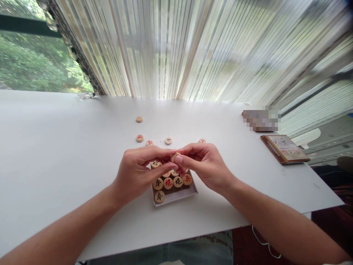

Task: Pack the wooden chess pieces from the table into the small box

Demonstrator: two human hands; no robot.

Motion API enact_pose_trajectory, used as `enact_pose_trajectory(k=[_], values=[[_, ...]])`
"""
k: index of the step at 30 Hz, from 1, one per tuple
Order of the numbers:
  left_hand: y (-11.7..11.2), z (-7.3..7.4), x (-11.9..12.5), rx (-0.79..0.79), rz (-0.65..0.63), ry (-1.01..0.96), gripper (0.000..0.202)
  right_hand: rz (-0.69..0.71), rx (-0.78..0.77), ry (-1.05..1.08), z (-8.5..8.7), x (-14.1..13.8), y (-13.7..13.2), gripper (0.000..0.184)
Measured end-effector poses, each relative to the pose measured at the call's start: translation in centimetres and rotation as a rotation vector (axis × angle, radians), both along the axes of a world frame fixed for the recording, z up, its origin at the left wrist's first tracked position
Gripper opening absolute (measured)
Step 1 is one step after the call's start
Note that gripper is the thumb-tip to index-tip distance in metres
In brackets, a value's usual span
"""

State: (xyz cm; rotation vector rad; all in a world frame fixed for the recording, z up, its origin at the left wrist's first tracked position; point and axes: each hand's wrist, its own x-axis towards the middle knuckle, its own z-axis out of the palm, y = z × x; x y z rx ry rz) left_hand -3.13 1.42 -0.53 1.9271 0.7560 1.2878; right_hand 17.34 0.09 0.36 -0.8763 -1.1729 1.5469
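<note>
My left hand [138,165] and my right hand [208,163] meet above a shallow open box. Pinched at their fingertips is a round wooden Chinese chess piece [174,157], mostly covered by the fingers; its marking cannot be read. Under the hands, the box [180,197] holds several wooden pieces in rows, marked in red or black. A black-marked piece [159,196] lies at its near left corner, beside a bare stretch of the box floor. My fingers hide part of the back rows.
Beyond the hands, loose pieces lie on the white table [68,154]: a blank-looking one [139,119], red-marked ones [139,138] and a black-marked one [168,140]. At the right are a flat illustrated box [285,149] and a blurred-out object [260,120]. Striped curtains [165,51] hang behind.
</note>
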Motion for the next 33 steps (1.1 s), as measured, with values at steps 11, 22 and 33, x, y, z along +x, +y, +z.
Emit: enact_pose_trajectory(k=[11,22,33], values=[[0.4,-0.1,0.2,-0.099,0.023,-0.098,0.028,-0.089,0.162,-0.030,-0.6,0.2,0.2,0.031],[0.6,-0.4,0.3,-0.139,0.032,-0.131,0.026,-0.095,0.283,-0.037,-1.2,0.4,0.2,0.035],[0.6,-0.3,0.1,-0.059,0.052,-0.080,0.018,-0.078,0.298,-0.040,-1.4,0.5,0.4,0.033]])
